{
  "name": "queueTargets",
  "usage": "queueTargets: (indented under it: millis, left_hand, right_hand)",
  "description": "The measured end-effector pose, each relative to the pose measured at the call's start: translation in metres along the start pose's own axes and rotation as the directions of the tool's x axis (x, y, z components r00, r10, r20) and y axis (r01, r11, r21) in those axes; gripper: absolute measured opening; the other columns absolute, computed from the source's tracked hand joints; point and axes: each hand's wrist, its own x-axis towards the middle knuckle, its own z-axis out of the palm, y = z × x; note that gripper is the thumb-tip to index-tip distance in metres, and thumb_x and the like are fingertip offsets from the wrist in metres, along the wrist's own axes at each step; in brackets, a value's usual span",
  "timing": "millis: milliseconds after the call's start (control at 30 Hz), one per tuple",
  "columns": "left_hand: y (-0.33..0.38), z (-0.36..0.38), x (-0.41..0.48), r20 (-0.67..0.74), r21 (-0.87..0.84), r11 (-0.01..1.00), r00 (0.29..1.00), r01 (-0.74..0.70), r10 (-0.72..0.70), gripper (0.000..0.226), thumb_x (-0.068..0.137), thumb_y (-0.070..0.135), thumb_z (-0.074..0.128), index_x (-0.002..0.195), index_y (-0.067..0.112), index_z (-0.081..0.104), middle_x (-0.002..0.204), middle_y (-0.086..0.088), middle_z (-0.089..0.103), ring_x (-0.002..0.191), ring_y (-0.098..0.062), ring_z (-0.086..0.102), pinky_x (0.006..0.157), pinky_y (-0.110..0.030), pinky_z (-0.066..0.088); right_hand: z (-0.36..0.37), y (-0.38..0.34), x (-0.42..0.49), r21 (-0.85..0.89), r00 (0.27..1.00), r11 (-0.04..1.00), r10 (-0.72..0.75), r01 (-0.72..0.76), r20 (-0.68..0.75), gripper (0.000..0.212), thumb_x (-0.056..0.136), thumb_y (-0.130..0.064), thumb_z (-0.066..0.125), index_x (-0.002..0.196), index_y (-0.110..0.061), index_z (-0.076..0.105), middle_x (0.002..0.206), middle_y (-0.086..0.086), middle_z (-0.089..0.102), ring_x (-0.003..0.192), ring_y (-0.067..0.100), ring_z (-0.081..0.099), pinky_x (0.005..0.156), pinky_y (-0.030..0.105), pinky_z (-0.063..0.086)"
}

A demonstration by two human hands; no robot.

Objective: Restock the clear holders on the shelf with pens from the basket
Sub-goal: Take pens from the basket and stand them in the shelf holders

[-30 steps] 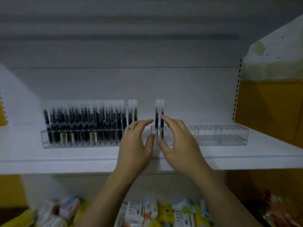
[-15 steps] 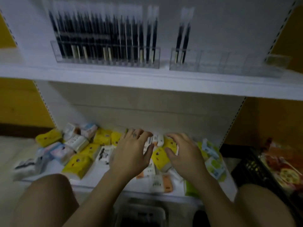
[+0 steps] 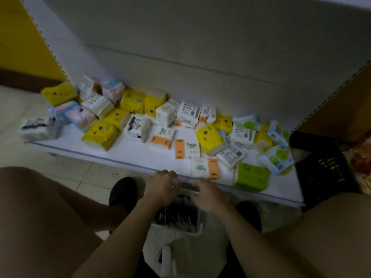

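— Head view: where's the basket?
— I see the basket point(image 3: 181, 227) on the floor between the knees, dark pens point(image 3: 174, 215) inside.
— Hands?
— Left hand point(image 3: 160, 189) and right hand point(image 3: 207, 194) hover over it, fingers loosely spread, holding nothing. Tissue packs point(image 3: 210, 138) litter the shelf point(image 3: 128, 155).

Right hand point(image 3: 207, 194) motion-blurred; pens point(image 3: 176, 215) in basket point(image 3: 180, 235) dim, partly hidden.

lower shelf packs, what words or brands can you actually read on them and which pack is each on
"Facial" on the orange-and-white pack lying mid-shelf.
"Facial", seen sideways, on the orange-and-white pack at the shelf's front edge.
A similar word on the orange-and-white pack behind them, too tilted to read surely.
Barcodes and fine print on the white packs: too small and blurred to read.
The yellow packs show only small face marks, no legible words.
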Motion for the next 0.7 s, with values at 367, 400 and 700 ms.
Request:
queueTargets:
  millis: [367,400,700]
  left_hand:
    - [-0.049,0.093,0.014,0.429,-0.105,0.962,0.884,0.252,-0.185,0.030,0.092,0.022,0.052,0.119,0.013,0.060,0.112,-0.011,0.065,0.101,-0.025,0.061,0.087,-0.036,0.053]
    - [-0.054,0.101,0.016,0.448,-0.106,0.956,0.871,0.274,-0.200,0.029,0.092,0.023,0.053,0.118,0.012,0.061,0.113,-0.011,0.064,0.101,-0.025,0.061,0.088,-0.037,0.053]
    - [-0.074,0.162,0.029,0.586,-0.277,0.869,0.789,0.409,-0.185,0.029,0.096,0.020,0.053,0.119,0.004,0.061,0.112,-0.017,0.064,0.105,-0.029,0.059,0.095,-0.039,0.049]
  right_hand:
    - [0.070,0.035,0.020,0.141,0.949,0.959,0.210,-0.247,0.235,0.027,0.095,-0.020,0.054,0.120,-0.014,0.060,0.118,0.005,0.062,0.105,0.022,0.059,0.085,0.029,0.048]
    - [0.076,0.037,0.021,0.153,0.944,0.954,0.217,-0.259,0.247,0.025,0.095,-0.019,0.052,0.118,-0.011,0.061,0.117,0.008,0.062,0.104,0.023,0.059,0.085,0.029,0.048]
    - [0.105,0.055,0.000,0.177,0.885,0.895,0.345,-0.410,0.312,0.025,0.099,-0.022,0.047,0.106,-0.005,0.064,0.092,0.005,0.058,0.081,0.016,0.054,0.066,0.022,0.039]
